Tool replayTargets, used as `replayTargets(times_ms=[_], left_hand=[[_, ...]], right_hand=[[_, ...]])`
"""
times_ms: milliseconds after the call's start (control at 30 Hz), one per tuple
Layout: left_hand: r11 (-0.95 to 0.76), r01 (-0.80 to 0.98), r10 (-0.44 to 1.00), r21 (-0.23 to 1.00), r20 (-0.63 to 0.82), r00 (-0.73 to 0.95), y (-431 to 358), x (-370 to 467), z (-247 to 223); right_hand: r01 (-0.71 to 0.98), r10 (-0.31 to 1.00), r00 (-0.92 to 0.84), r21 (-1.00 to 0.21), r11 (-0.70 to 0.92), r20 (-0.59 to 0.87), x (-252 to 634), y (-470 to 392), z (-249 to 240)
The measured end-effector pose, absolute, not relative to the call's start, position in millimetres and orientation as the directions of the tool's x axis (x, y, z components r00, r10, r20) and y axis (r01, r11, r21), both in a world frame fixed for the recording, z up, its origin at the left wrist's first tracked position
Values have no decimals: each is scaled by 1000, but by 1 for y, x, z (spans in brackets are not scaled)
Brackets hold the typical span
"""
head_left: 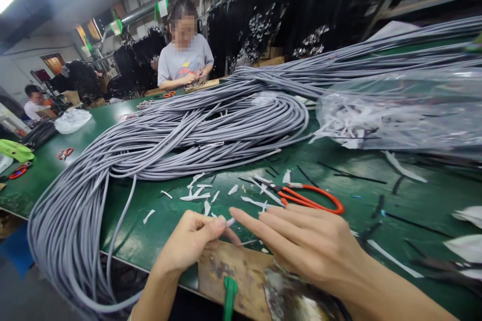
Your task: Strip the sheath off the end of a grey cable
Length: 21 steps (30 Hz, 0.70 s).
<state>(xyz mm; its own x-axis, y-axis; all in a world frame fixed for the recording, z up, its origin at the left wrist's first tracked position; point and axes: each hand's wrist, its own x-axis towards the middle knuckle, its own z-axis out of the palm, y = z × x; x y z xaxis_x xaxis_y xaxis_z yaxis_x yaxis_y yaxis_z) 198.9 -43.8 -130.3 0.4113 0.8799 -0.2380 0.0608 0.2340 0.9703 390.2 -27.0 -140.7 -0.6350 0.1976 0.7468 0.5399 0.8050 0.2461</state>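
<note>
My left hand (199, 235) pinches the end of a grey cable (230, 221) between thumb and fingers, just above a worn brown board (235, 278). From the right, my right hand (305, 241) reaches across with its fingers stretched out, the index fingertip beside the cable end. Red-handled scissors (312, 195) lie on the green table (128, 210) just beyond my right hand. A large coiled bundle of grey cables (181, 135) lies behind both hands and hangs over the table's left edge.
White scraps (196, 194) and black strips (354, 174) litter the table. A clear plastic bag (399, 115) of scraps lies at the right. A green clamp handle (229, 296) stands at the board. Across the table a person (184, 55) works; another person (33, 103) is far left.
</note>
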Motion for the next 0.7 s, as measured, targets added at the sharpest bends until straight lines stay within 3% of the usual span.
replayTargets(times_ms=[100,200,333,433,567,700], left_hand=[[141,169,926,975,-191,325,-40,198,-130],[6,348,948,937,-116,296,-39,195,-129],[-215,510,926,833,8,376,-38,191,-124],[-286,471,862,834,9,506,-37,186,-122],[-196,359,863,912,-13,504,-36,182,-125],[111,173,878,979,-179,445,-35,182,-127]], right_hand=[[555,191,-686,335,762,702,387,-28,-139],[538,208,-703,317,781,680,382,-29,-140],[483,361,-673,14,876,646,380,-29,-142],[439,506,-620,-270,857,599,381,-27,-139],[456,624,-502,-430,780,599,382,-23,-135],[461,526,-423,-324,826,738,383,-25,-135]])
